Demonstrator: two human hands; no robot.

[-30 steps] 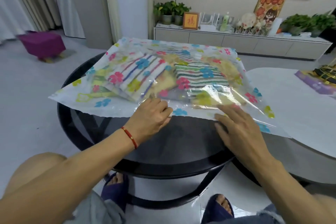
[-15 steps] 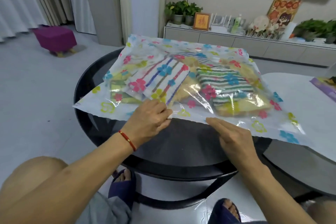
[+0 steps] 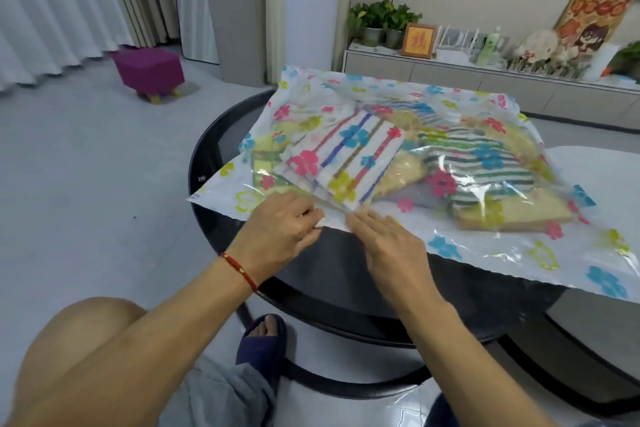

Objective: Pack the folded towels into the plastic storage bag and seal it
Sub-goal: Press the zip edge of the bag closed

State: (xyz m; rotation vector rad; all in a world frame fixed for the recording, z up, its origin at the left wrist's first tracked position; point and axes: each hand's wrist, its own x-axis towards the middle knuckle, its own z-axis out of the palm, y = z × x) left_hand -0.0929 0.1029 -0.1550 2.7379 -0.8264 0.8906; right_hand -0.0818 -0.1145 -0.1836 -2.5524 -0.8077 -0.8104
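Observation:
A clear plastic storage bag [image 3: 540,256] printed with coloured flowers lies flat on a round black table [image 3: 339,274]. Inside it lie several folded towels: a white one with red and blue stripes [image 3: 346,156], a green-striped one [image 3: 485,166] and yellow ones [image 3: 502,215]. My left hand [image 3: 280,229] pinches the bag's near edge between curled fingers and thumb. My right hand [image 3: 388,246] lies just beside it with straight fingers pressing the same edge flat.
A second, white table [image 3: 595,163] overlaps the black one on the right. A purple stool [image 3: 149,69] stands on the floor at the left. A low cabinet [image 3: 450,73] with plants and ornaments runs along the back wall. My knees and slippered feet are under the table edge.
My right hand has slid left along the bag's near edge until it is next to my left hand. The view has turned left, so the bag sits further right.

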